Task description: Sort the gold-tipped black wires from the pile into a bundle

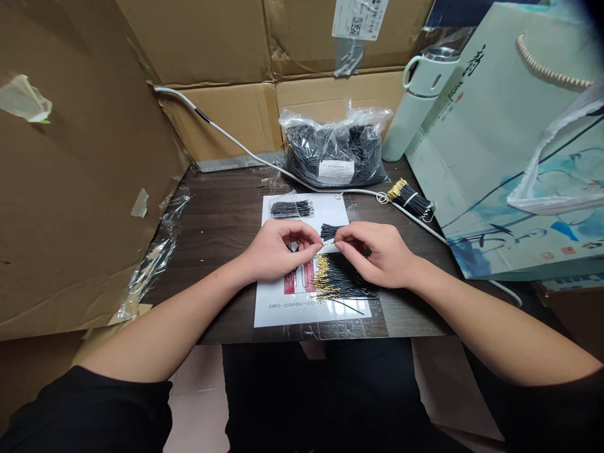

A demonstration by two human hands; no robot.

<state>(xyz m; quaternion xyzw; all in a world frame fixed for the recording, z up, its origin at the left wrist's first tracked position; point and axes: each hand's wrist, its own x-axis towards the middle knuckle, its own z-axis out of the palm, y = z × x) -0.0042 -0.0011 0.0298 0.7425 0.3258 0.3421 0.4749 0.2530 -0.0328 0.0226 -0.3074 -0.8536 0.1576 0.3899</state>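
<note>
Head view: left hand point(272, 251) and right hand point(389, 255) pinch a wire point(328, 244) above paper point(267, 289) reading "DRS-206DC".

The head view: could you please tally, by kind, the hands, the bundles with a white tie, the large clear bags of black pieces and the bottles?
Hands (left hand, right hand): 2
Bundle with a white tie: 1
Large clear bag of black pieces: 1
Bottle: 1
Total: 5
</note>
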